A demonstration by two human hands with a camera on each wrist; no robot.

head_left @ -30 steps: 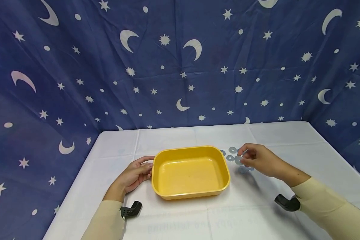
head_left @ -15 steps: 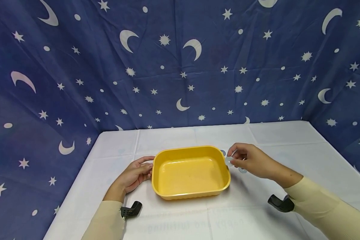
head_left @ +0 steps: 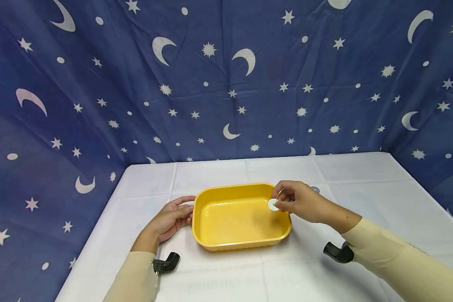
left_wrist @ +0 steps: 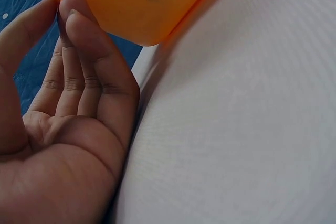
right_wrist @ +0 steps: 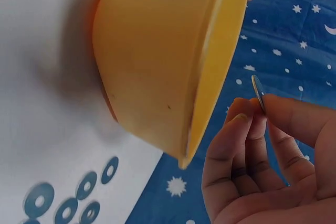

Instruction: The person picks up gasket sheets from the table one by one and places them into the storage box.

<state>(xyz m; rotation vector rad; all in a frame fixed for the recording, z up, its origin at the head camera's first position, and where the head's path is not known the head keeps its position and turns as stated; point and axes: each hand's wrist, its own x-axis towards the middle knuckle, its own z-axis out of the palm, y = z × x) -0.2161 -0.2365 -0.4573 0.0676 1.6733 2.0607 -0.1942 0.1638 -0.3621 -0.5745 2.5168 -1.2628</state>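
A yellow plastic basin (head_left: 241, 245) stands on the white cloth, and the head view shows nothing lying inside it. At its left end, my left hand (head_left: 173, 220) holds the rim, with thumb and fingertips against the edge and outer wall (left_wrist: 136, 9). Over the basin's right end, my right hand (head_left: 303, 203) pinches a flat metal washer (head_left: 273, 204) between thumb and fingertips. The right wrist view shows this washer (right_wrist: 257, 88) nearly edge-on, above the rim level. Several loose washers (right_wrist: 86, 185) lie on the cloth right of the basin, mostly hidden by my right hand in the head view.
A white cloth (head_left: 211, 277) covers the table. Dark blue curtains (head_left: 196, 126) with moons and stars hang along the back and sides. One loose washer (head_left: 316, 189) shows behind my right wrist. Black wrist devices (head_left: 339, 252) jut from both sleeves.
My right hand has moved left with the pinched washer, from the loose washers across the basin's right rim. The left hand and basin have stayed put.
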